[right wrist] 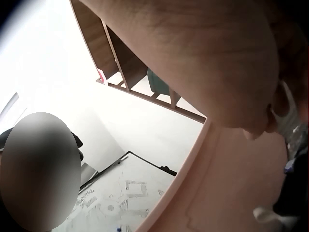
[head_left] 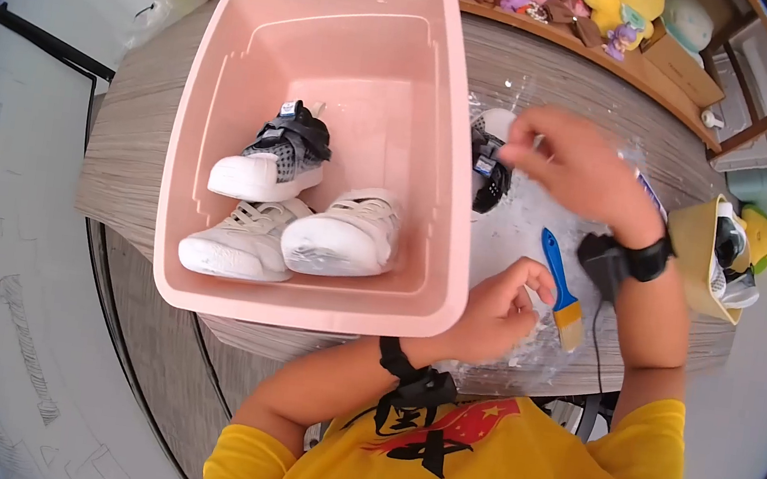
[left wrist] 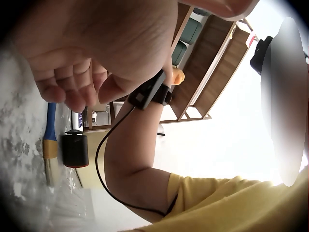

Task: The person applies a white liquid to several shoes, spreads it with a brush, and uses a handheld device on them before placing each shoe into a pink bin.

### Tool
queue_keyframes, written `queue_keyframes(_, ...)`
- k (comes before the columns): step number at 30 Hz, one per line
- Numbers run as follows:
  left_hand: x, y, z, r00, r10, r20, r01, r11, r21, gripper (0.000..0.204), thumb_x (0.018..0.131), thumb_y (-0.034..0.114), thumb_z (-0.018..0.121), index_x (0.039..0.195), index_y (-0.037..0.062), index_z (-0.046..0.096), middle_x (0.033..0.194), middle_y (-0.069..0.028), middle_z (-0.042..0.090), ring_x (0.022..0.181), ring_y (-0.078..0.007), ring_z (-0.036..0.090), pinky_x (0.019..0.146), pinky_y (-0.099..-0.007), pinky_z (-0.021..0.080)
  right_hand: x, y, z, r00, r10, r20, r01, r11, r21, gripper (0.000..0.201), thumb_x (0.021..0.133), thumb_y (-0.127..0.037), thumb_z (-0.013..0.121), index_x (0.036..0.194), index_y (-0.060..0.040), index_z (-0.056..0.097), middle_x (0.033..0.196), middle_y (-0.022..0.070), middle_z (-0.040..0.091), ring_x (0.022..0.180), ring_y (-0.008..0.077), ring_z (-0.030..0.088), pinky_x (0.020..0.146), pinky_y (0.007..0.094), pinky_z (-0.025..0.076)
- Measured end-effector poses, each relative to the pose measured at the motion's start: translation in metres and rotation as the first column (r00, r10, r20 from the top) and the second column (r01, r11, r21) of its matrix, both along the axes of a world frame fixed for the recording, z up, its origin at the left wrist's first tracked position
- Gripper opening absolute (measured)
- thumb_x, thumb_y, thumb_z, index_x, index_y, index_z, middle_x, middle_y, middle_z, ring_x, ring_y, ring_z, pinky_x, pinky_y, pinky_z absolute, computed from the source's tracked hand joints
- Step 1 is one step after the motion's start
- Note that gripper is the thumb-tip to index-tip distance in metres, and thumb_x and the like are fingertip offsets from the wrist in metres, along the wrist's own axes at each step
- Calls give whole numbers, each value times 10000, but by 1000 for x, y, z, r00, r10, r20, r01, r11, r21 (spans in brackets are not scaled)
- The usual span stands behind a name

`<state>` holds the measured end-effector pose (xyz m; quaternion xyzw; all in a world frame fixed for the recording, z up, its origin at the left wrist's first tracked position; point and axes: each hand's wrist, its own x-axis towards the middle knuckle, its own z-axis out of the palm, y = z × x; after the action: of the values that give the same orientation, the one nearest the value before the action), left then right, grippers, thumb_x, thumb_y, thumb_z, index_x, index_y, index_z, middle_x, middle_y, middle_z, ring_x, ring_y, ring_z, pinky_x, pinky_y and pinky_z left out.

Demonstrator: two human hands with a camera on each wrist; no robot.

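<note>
My right hand (head_left: 577, 163) pinches a black-and-white shoe (head_left: 489, 171) beside the pink tub (head_left: 303, 311). Fingers overlap the shoe's edge, and in the right wrist view the palm hides most of the grip. Fingers loosely curled, my left hand (head_left: 499, 316) holds nothing by the tub's near right corner. A blue-handled paintbrush (head_left: 558, 285) with pale bristles lies just right of the left hand. Inside the tub sit a black-and-grey shoe (head_left: 284, 153) with a white toe and two white shoes, one at the left (head_left: 240, 239) and one at the right (head_left: 346, 235).
Clear plastic film (head_left: 541, 201) with whitish smears covers the table's right part. A yellow bin (head_left: 696, 264) holding shoes stands at the right edge. Behind the table, a wooden shelf (head_left: 562, 34) carries several plush toys. A black cable (head_left: 597, 347) runs down from the right wrist.
</note>
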<state>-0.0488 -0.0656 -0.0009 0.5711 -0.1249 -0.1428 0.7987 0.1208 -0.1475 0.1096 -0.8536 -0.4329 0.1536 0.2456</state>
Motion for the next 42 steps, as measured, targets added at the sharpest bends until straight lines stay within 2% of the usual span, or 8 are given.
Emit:
queue_keyframes(4, 0, 1, -10, 970, 213, 119, -214, 977, -5, 372, 836, -114, 514, 1152, 48, 403, 1084, -68, 487, 921, -123, 542, 822, -281, 451, -9, 2, -65, 993, -93, 71, 87, 993, 84, 411, 808, -261, 765, 1108, -63, 566, 974, 174, 593, 872, 319, 612, 751, 382, 497)
queue_keyframes(8, 8, 11, 0, 703, 427, 568, -590, 796, 132, 422, 750, -92, 562, 1136, 16, 428, 1103, -158, 489, 1062, -279, 513, 976, -369, 397, -6, -6, -66, 996, -75, 39, 73, 996, 51, 424, 786, -194, 748, 1136, -60, 550, 1031, 181, 589, 945, 347, 603, 799, 394, 492)
queue_keyframes(15, 9, 12, 6, 684, 360, 635, -617, 750, 238, 602, 747, -158, 505, 1304, 7, 348, 1435, -194, 280, 1413, -308, 270, 1180, -477, 197, -18, -40, -71, 993, -98, 57, 82, 967, 243, 401, 737, -97, 729, 1098, -50, 562, 783, 111, 571, 736, 290, 585, 656, 382, 461)
queue_keyframes(18, 10, 12, 5, 695, 323, 642, -627, 709, 322, 608, 750, -150, 515, 1311, 4, 338, 1459, -196, 256, 1436, -313, 240, 1192, -479, 180, -23, -45, -68, 987, -163, -1, 155, 934, 322, 341, 740, -65, 703, 1053, -28, 571, 707, 88, 533, 635, 248, 543, 597, 358, 438)
queue_keyframes(19, 13, 13, 3, 654, 350, 671, -670, 679, 300, 574, 766, -94, 554, 1299, 3, 365, 1377, -210, 350, 1370, -347, 334, 1126, -439, 317, -26, -47, -63, 982, -186, -4, 175, 917, 358, 323, 741, -56, 696, 1038, -22, 573, 693, 85, 524, 614, 237, 529, 584, 350, 431)
queue_keyframes(26, 11, 14, 10, 919, 392, 52, -390, 920, -44, 586, 819, -130, 471, 1351, 35, 288, 1374, -171, 387, 1352, -291, 396, 1180, -476, 272, -59, -65, -44, 968, -213, 135, 100, 816, 570, 212, 780, -34, 646, 981, -24, 582, 748, 127, 583, 647, 285, 591, 594, 362, 480)
queue_keyframes(35, 15, 8, 18, 928, 301, -218, -370, 809, -457, 648, 929, -1, 559, 1478, 82, 225, 1386, -137, 455, 1303, -243, 451, 1116, -445, 345, -86, -82, -59, 999, -25, 33, -1, 778, 629, 188, 843, -64, 683, 1000, -53, 580, 817, 86, 570, 707, 266, 596, 645, 354, 500)
queue_keyframes(42, 15, 13, 6, 903, 399, -161, -430, 835, -342, 549, 934, 50, 586, 1430, 78, 353, 1371, -107, 504, 1270, -249, 493, 1100, -459, 351, -99, -142, -53, 963, -263, -57, 269, 948, 168, 375, 812, -185, 763, 1081, -26, 556, 858, 131, 616, 807, 318, 636, 729, 396, 512)
